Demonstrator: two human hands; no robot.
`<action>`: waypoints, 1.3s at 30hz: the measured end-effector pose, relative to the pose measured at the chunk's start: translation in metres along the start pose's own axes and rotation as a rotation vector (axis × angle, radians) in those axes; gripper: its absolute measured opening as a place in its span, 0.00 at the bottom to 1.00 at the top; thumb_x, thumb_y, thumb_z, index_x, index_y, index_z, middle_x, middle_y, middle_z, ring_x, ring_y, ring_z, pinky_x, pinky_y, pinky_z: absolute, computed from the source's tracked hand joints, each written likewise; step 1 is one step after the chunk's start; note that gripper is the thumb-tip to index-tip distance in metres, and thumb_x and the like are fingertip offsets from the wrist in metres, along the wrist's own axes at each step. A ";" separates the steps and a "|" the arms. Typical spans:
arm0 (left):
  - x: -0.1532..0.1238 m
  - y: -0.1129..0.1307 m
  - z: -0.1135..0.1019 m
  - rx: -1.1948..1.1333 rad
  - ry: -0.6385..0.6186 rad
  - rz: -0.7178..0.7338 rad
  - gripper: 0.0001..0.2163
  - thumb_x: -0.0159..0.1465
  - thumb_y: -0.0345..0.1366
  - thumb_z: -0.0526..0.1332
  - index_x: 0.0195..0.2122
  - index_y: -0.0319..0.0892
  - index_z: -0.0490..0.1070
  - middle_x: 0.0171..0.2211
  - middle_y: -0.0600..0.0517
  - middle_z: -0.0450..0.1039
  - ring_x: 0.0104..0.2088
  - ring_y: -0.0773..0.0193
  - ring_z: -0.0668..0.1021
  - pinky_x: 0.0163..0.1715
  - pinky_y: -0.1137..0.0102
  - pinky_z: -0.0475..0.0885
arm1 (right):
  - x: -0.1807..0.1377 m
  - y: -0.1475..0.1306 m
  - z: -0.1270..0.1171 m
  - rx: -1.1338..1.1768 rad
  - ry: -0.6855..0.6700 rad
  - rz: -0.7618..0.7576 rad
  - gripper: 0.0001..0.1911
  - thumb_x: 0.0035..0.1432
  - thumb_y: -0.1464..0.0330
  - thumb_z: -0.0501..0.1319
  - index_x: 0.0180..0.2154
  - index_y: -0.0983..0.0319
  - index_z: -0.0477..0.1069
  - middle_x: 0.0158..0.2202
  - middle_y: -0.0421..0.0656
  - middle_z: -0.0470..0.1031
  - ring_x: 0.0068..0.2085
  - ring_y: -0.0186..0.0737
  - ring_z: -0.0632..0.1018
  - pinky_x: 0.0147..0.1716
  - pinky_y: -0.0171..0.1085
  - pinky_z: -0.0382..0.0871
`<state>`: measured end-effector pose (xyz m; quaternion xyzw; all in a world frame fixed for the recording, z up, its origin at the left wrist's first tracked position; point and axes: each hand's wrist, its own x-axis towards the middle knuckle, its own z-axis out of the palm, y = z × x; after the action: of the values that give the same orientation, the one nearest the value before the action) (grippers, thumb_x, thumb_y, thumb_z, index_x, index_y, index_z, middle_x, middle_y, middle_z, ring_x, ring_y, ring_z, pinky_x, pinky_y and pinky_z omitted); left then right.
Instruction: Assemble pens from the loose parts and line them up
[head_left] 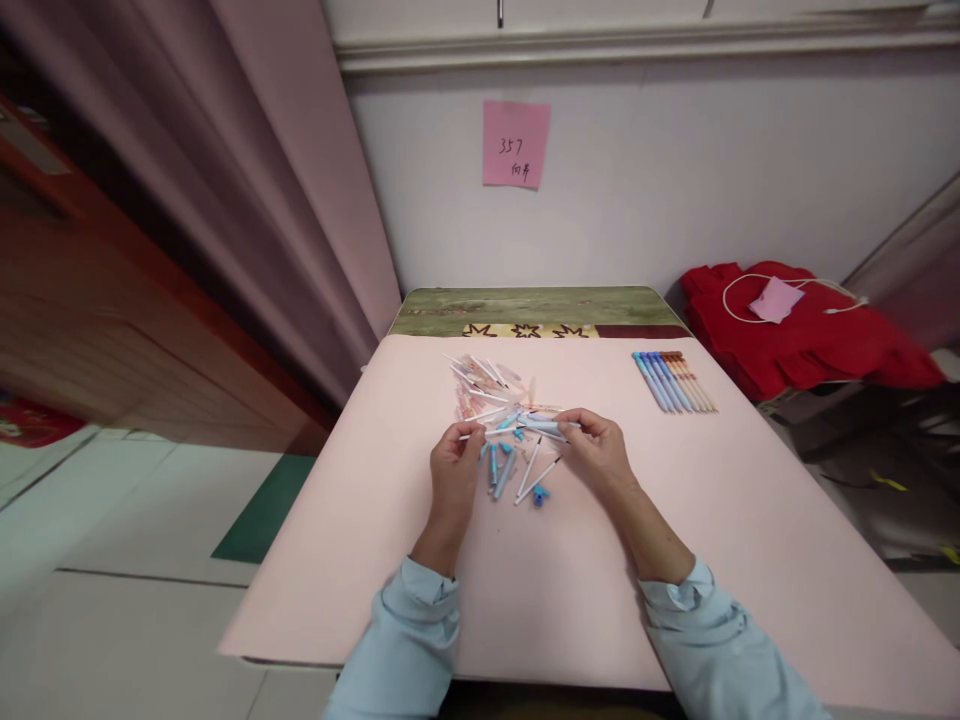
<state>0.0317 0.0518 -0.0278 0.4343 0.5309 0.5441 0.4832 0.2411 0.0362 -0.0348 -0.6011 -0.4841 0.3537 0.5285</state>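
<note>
My left hand (454, 465) pinches a thin white pen refill (501, 432) near its left end. Between the fingers of my right hand (602, 448) is a light blue pen barrel (544, 426), pointing left. The refill's dark tip is close to the barrel's open end; I cannot tell whether it is inside. Below and around my hands lie loose pen parts: white refills (529, 467), blue barrels (504, 476), and a small dark blue cap piece (540, 495). Behind them rests a heap of pinkish clear parts (469, 392).
Several assembled pens (675, 383), blue to brown, lie in a row at the right on the pink-covered table (360, 560). A red cloth (810, 340) with a white cable is beyond the right edge. A purple curtain (292, 150) hangs at the left, and a pink note (516, 145) is on the wall.
</note>
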 end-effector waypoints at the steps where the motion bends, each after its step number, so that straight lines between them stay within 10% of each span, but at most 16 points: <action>1: 0.000 0.000 0.000 0.005 -0.006 0.000 0.10 0.56 0.42 0.66 0.33 0.41 0.74 0.20 0.59 0.65 0.21 0.72 0.65 0.22 0.75 0.60 | 0.000 0.001 0.000 0.006 -0.008 -0.002 0.13 0.52 0.60 0.62 0.32 0.62 0.78 0.27 0.41 0.76 0.27 0.37 0.71 0.27 0.34 0.63; 15: 0.000 -0.004 -0.003 -0.085 0.022 0.113 0.10 0.63 0.42 0.59 0.42 0.44 0.68 0.25 0.57 0.70 0.25 0.69 0.70 0.27 0.75 0.66 | -0.004 0.003 0.007 0.053 -0.277 -0.062 0.14 0.53 0.60 0.64 0.36 0.63 0.77 0.23 0.37 0.69 0.24 0.32 0.64 0.25 0.33 0.55; 39: -0.004 -0.003 0.001 0.017 0.015 0.064 0.10 0.63 0.42 0.60 0.41 0.42 0.68 0.24 0.56 0.72 0.24 0.69 0.72 0.27 0.74 0.68 | -0.006 0.011 0.011 0.073 -0.365 -0.077 0.15 0.54 0.59 0.66 0.38 0.62 0.78 0.31 0.42 0.79 0.29 0.37 0.74 0.30 0.35 0.67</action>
<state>0.0331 0.0478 -0.0302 0.4510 0.5252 0.5578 0.4578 0.2319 0.0337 -0.0483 -0.4883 -0.5815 0.4537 0.4664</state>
